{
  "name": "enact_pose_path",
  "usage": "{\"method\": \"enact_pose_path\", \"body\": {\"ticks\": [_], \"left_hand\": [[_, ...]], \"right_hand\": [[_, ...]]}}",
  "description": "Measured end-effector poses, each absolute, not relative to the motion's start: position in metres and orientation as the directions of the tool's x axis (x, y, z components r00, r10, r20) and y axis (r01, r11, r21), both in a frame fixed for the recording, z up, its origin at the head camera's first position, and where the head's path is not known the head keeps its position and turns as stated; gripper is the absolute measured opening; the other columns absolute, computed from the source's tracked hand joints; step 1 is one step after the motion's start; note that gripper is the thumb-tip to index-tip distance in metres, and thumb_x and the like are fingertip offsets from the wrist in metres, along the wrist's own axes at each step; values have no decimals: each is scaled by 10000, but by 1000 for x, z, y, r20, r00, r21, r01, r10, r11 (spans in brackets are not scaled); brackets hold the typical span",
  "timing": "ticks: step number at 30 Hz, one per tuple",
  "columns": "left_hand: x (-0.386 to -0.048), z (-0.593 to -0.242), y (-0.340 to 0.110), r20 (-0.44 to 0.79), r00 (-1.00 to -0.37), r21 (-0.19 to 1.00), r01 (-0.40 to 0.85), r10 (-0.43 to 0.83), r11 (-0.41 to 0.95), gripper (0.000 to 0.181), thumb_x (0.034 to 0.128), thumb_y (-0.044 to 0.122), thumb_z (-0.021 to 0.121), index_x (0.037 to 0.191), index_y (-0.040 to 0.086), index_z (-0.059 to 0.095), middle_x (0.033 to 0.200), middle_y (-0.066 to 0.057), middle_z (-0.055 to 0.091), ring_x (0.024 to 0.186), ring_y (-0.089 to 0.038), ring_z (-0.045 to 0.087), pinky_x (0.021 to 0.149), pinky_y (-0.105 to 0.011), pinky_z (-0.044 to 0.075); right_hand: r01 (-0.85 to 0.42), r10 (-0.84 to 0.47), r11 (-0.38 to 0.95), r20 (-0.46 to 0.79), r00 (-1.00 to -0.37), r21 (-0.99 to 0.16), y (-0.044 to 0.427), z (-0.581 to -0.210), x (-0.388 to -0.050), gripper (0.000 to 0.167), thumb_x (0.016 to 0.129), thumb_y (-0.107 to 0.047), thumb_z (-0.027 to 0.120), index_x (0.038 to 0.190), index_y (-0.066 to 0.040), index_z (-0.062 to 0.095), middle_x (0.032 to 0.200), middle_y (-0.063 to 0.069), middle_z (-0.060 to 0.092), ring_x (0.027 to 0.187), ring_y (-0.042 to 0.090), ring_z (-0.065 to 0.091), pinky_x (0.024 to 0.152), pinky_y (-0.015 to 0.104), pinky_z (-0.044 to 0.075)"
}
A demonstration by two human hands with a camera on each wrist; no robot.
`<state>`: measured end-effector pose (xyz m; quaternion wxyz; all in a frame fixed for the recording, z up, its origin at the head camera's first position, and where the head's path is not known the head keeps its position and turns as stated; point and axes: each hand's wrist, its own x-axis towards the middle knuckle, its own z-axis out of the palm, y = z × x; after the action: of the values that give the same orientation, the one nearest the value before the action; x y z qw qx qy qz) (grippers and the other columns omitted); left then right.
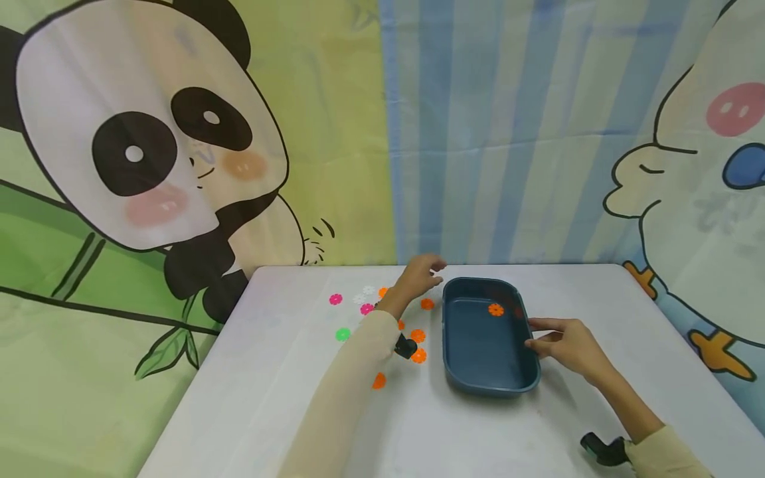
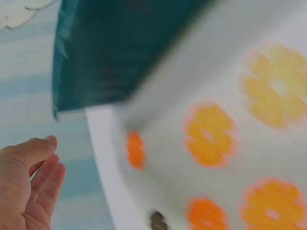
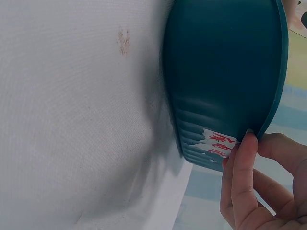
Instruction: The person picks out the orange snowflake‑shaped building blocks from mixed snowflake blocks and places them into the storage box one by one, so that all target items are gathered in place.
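Note:
A dark blue-green plastic bin [image 1: 487, 355] with rounded corners stands on the white table, right of centre. One orange flower-shaped piece [image 1: 496, 309] lies inside it toward the far end. My right hand [image 1: 570, 345] pinches the bin's right rim between thumb and fingers; the right wrist view shows the fingertips against the outer wall, beside a torn label [image 3: 218, 143] with red marks. Just off the bin's far left corner hovers my left hand [image 1: 421, 275], its fingers loosely bent. In the left wrist view I see nothing held in that hand [image 2: 33, 182].
Several orange flower pieces [image 1: 418, 336] lie scattered left of the bin, partly behind my left forearm. Farther left are pink pieces [image 1: 336, 299], a green piece [image 1: 342, 334] and white pieces [image 1: 369, 291]. A cartoon-printed curtain [image 1: 335, 133] hangs behind the table.

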<state>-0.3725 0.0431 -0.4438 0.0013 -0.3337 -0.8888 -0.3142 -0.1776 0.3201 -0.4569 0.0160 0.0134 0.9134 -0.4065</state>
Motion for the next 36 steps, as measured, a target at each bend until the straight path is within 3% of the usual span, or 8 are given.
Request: {"method": "enact_pose_path", "body": {"ticks": [7,18,26,36], "left_hand": [[-370,-475,17,109,-790,622,528,603,579,348,881,36,699,1225,2,655,1198,-112,660,1102,-246,622,921,-285,504],[-367,-498,11,-9,-796,572,493,605,656,367,856,156,764,1215,130,695,1130,41,689,1029,-145,618,923,-273,493],[-366,-497,9,20,-786,569,517,618,640,284,874,110,738,1156,102,710,1081,22,698,1012,-139,627,913,-234,488],[-369,-494,4,109,-772,538,576,627,616,332,845,99,759,1168,54,696,1093,-13,696,990,-141,626,880,-213,495]], "right_hand": [[28,9,674,-30,-1000,-738,326,-455,-175,600,848,-213,759,1324,81,542,913,133,729,708,214,701,822,550,518],[47,13,664,-51,-999,-746,325,-455,-175,615,847,-227,762,1331,78,538,914,132,729,714,222,703,831,560,512],[6,-11,679,-18,-1000,-734,325,-455,-176,606,845,-245,765,1327,56,555,906,116,731,710,221,706,834,570,502],[16,-3,688,-25,-1000,-726,322,-457,-176,607,845,-258,767,1328,45,560,867,87,732,702,209,698,842,583,485]]}}
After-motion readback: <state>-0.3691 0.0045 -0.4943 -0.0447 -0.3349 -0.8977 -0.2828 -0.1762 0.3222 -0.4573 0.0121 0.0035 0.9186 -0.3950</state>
